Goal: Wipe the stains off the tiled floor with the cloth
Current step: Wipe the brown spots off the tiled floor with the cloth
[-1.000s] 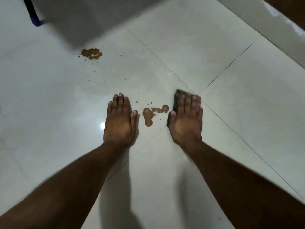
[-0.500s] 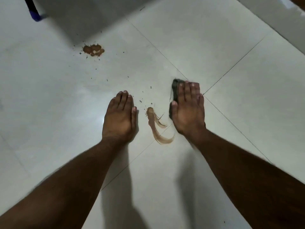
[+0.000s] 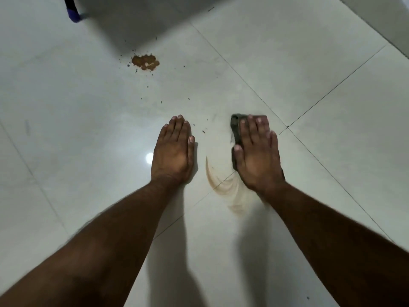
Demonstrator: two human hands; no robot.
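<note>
My right hand (image 3: 257, 156) presses flat on a dark cloth (image 3: 236, 129), which shows only along the hand's left side and past the fingertips. Just left of and below that hand a pale brown curved smear (image 3: 223, 187) crosses a grout line. My left hand (image 3: 173, 154) rests flat on the white tiled floor (image 3: 88, 129), fingers straight, a short way left of the smear. A thick brown stain (image 3: 146, 62) with small splatters around it lies farther away, up and left of both hands. Tiny dark specks (image 3: 203, 130) dot the tile between the hands.
A dark leg with a blue tip (image 3: 73, 12) stands at the top left. A large shadow (image 3: 155, 21) falls across the far tiles. A lighter raised edge or wall base (image 3: 380, 21) runs along the top right corner. A light reflection (image 3: 149, 157) glints beside my left hand.
The brown blobs between my hands were dragged by the cloth into a thin curved smear that has grown paler and wider. My right hand and cloth swept through the spot; my left hand stayed put.
</note>
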